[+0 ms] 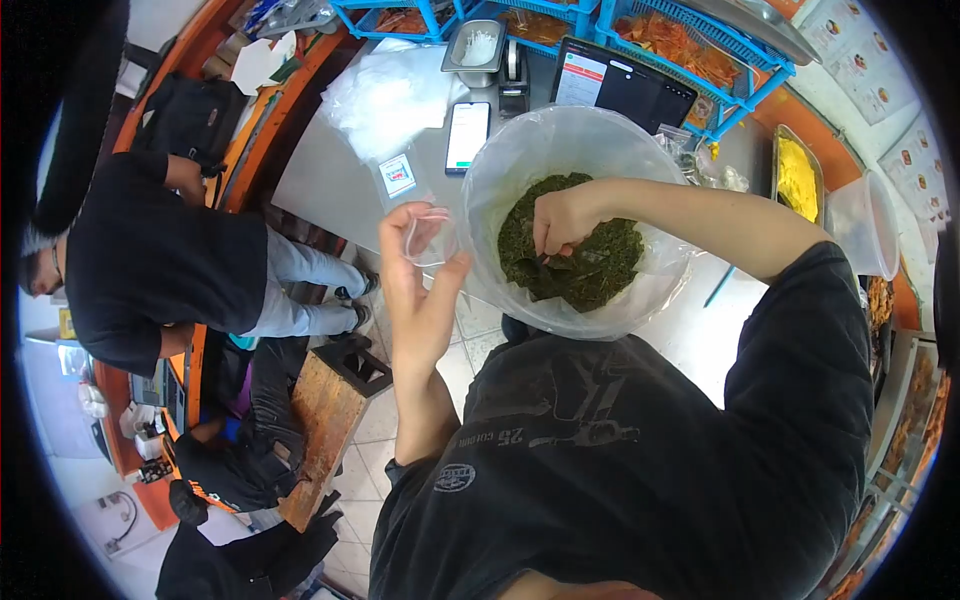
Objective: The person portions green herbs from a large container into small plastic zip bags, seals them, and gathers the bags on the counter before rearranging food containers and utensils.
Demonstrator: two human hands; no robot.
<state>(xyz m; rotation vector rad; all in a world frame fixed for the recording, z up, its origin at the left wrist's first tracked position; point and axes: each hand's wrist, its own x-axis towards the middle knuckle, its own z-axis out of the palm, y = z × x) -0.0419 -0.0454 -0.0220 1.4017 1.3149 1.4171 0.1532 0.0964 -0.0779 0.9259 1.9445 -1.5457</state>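
Note:
My left hand (pixel 420 300) is raised beside the bucket, fingers and thumb curled around a small clear plastic bag (pixel 430 238) whose mouth stands open. A large translucent plastic bucket (pixel 490 150), lined with clear plastic, sits against my front. Inside lies a mass of dark green chopped herb-like stuff (pixel 600 285). Reaching over the rim from the right, my right hand (pixel 570 218) is down at the green stuff with its fingers pinched together. What those fingers grip is too small and dark to name.
On the metal table (pixel 320 180) lie a phone (pixel 467 137), plastic bags (pixel 390 95), a metal container (pixel 474 52) and a tablet (pixel 620 88). Blue baskets (pixel 690 50) stand behind. At right are a yellow-filled tray (pixel 797 175) and a clear tub (pixel 865 225). Another person (pixel 165 260) stands at left.

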